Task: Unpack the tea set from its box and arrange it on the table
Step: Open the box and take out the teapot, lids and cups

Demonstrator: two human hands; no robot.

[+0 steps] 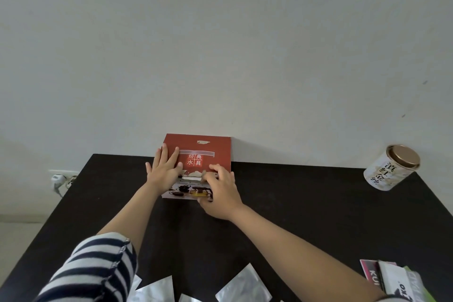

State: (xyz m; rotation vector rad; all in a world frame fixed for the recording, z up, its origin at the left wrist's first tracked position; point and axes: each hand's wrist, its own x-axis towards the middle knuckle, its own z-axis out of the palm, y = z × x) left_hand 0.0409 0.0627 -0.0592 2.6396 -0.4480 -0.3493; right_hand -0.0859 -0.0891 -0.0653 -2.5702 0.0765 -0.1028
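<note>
Table, black, is sitting against a pale wall. Red box is lying at its far edge. Your left hand is pressing flat on it, fingers spread; your right hand is pinching its torn tape.

The left hand covers the box's left edge, and the right hand hides its near right corner. Foil packets and cartons are cut off by the bottom edge. The can's print is unreadable.

Left hand lies flat, fingers straight; right hand curled, pinching.
</note>
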